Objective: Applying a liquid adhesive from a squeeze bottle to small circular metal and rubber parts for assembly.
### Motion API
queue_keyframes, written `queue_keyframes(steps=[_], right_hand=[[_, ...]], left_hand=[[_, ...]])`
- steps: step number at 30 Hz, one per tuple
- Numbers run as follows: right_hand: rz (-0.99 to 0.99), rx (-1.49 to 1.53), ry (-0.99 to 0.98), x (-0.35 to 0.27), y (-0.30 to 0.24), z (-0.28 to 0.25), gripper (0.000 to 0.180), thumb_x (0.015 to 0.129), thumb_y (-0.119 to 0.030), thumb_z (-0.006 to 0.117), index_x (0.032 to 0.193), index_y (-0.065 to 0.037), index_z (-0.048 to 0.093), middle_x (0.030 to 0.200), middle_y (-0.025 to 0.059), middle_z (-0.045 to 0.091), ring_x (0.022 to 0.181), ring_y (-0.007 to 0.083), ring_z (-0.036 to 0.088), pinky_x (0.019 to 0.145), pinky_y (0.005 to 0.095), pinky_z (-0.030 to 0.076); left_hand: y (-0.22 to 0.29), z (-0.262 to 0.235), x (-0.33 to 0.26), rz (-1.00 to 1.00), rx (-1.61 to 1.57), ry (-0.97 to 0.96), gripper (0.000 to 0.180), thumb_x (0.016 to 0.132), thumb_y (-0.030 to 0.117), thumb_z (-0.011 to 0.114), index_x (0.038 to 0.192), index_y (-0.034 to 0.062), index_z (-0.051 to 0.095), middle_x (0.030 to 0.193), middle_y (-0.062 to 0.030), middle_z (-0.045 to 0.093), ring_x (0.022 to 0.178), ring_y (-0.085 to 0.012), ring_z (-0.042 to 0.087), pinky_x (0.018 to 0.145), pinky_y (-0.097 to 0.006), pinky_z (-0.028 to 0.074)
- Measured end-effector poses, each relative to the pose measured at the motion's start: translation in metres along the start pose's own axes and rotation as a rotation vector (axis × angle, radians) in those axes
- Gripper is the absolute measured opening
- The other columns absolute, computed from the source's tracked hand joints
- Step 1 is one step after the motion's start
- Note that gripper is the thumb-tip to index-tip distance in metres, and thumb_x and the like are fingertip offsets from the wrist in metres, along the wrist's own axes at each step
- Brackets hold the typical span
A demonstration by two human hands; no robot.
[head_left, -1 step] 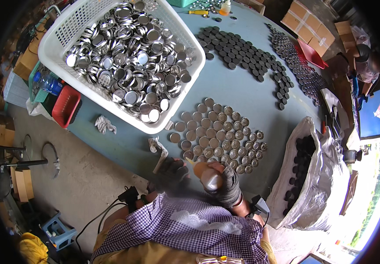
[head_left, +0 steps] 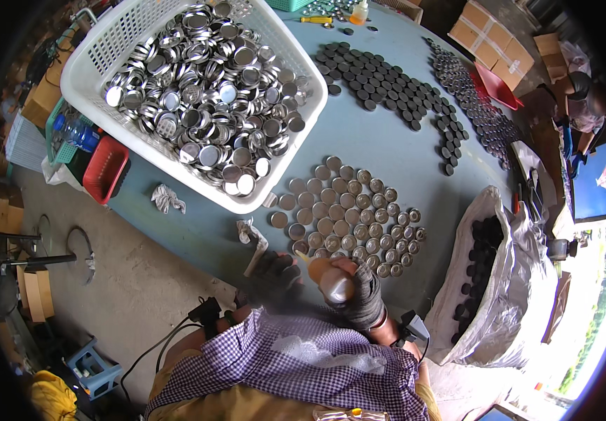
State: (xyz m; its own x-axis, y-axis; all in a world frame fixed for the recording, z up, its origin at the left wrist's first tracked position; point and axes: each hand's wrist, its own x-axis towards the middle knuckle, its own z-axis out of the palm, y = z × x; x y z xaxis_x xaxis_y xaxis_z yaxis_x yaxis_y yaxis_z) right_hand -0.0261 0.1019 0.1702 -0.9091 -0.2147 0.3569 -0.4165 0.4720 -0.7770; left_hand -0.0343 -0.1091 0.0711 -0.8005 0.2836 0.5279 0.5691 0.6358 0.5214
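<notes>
My right hand (head_left: pixel 363 291), in a dark fingerless glove, is closed around a squeeze bottle (head_left: pixel 336 284) of amber liquid. The bottle tilts so that its thin pale nozzle points up and left, close to the nearest discs. At the table's near edge my left hand (head_left: pixel 275 276), gloved the same way, is slightly blurred; its fingers look apart and I see nothing in them. A crumpled whitish rag (head_left: pixel 252 242) lies beside it. Beyond both hands, round metal caps (head_left: pixel 341 229) spread flat over the blue-grey table (head_left: pixel 380 151), some plain, others with a ring inside.
A white plastic basket (head_left: pixel 170 184) heaped with metal caps stands at the far left. Black round pieces (head_left: pixel 380 81) cover the far table. A white sack (head_left: pixel 457 281) of black pieces sits at right. A red tray (head_left: pixel 106 168) and another rag (head_left: pixel 168 198) are at left.
</notes>
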Motion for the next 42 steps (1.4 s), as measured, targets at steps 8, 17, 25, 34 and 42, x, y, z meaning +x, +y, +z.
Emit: queue_keyframes(steps=[8,17,25,34,42], right_hand=[[0.079,0.006,-0.066,0.012,0.003,-0.004,0.058,0.07,-0.012,0.078,0.123,-0.005,0.054,0.111,0.0162,0.065,0.094,0.0366,0.066,0.082,0.0432,0.052],[0.045,-0.086,-0.023,-0.004,0.01,-0.011,0.072,0.064,-0.021,0.086,0.126,-0.004,0.053,0.115,0.0164,0.065,0.101,0.0363,0.065,0.09,0.0431,0.051],[0.067,0.031,-0.053,-0.003,-0.002,-0.011,0.074,0.063,-0.024,0.088,0.123,-0.004,0.049,0.112,0.0178,0.064,0.1,0.0355,0.065,0.087,0.0421,0.051],[0.062,-0.038,-0.078,0.005,0.007,-0.006,0.073,0.065,-0.017,0.084,0.129,-0.005,0.05,0.121,0.0187,0.061,0.104,0.0377,0.063,0.088,0.0436,0.051],[0.05,-0.009,0.024,0.012,0.011,-0.005,0.063,0.069,-0.013,0.081,0.12,-0.006,0.045,0.111,0.0192,0.062,0.101,0.0334,0.064,0.086,0.0412,0.051]], left_hand=[[0.01,-0.006,0.009,-0.034,0.002,-0.023,0.032,0.059,0.016,0.074,0.088,0.0108,0.064,0.104,-0.005,0.065,0.099,-0.0307,0.061,0.082,-0.043,0.052],[0.002,-0.004,0.006,0.05,0.009,-0.023,0.029,0.062,0.017,0.073,0.089,0.0103,0.064,0.107,-0.0059,0.066,0.102,-0.0312,0.06,0.086,-0.044,0.051],[0.011,-0.009,0.011,-0.067,0.103,-0.105,0.03,0.061,0.019,0.072,0.089,0.0107,0.064,0.114,-0.0089,0.064,0.114,-0.0318,0.055,0.094,-0.045,0.047],[0.015,-0.016,0.028,-0.109,0.145,-0.105,0.029,0.061,0.02,0.073,0.086,0.0107,0.061,0.121,-0.0097,0.062,0.117,-0.035,0.055,0.097,-0.046,0.046],[0.018,-0.021,0.036,-0.139,0.128,-0.173,0.026,0.067,0.016,0.073,0.089,0.0104,0.06,0.125,-0.0106,0.06,0.121,-0.0363,0.052,0.099,-0.048,0.045]])
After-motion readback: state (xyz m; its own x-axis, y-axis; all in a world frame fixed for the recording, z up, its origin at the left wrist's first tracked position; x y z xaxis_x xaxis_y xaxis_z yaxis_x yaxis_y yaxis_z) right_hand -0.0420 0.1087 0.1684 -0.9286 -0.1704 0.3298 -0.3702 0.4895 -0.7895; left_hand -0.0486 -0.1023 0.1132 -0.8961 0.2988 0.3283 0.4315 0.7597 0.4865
